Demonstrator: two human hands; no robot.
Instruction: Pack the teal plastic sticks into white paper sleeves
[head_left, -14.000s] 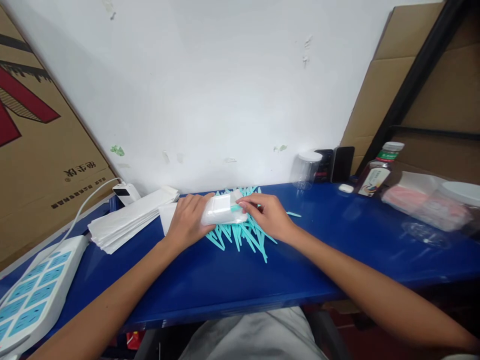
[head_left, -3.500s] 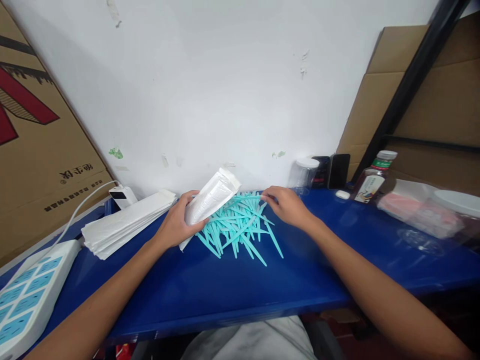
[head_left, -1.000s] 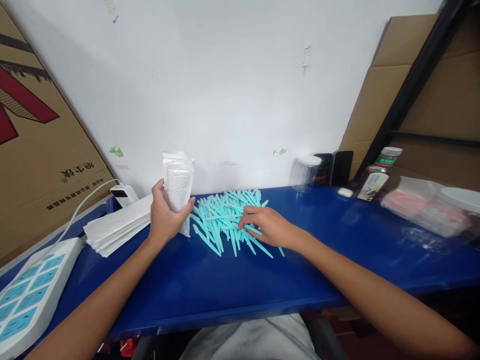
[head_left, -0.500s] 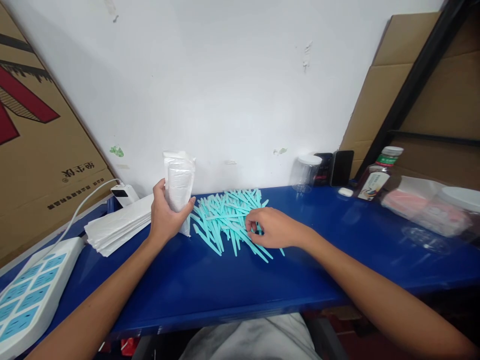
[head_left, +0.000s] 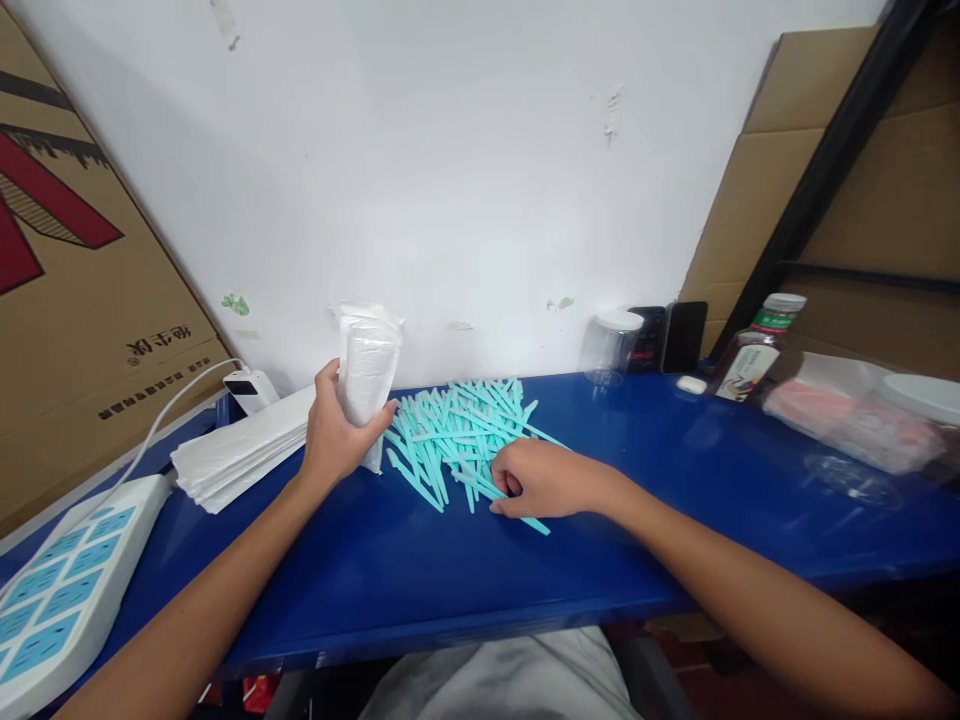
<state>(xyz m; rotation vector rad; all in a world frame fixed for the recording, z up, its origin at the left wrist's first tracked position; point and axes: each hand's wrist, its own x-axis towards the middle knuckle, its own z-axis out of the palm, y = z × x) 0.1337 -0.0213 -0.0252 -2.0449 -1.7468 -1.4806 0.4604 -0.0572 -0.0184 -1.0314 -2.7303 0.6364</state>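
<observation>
My left hand is closed around a tall white packet in crinkled clear wrap, held upright over the table's back part. Beside it lies a loose pile of slim teal plastic sticks, some with pale, see-through ends; their exact kind is unclear. At the pile's front right corner, my right hand has its fingers curled and its thumb low, around one teal stick that pokes out beneath the hand. The fingertips are partly hidden.
Folded white sheets lie left of the pile, near a power strip and a white charger with a cable. On the right stand a clear jar, dark phones, a bottle and a pink pack.
My right hand has come slightly lower and nearer, its fingers closing at a stick by the pile's front edge. The packet in my left hand has shifted a little to the right.
</observation>
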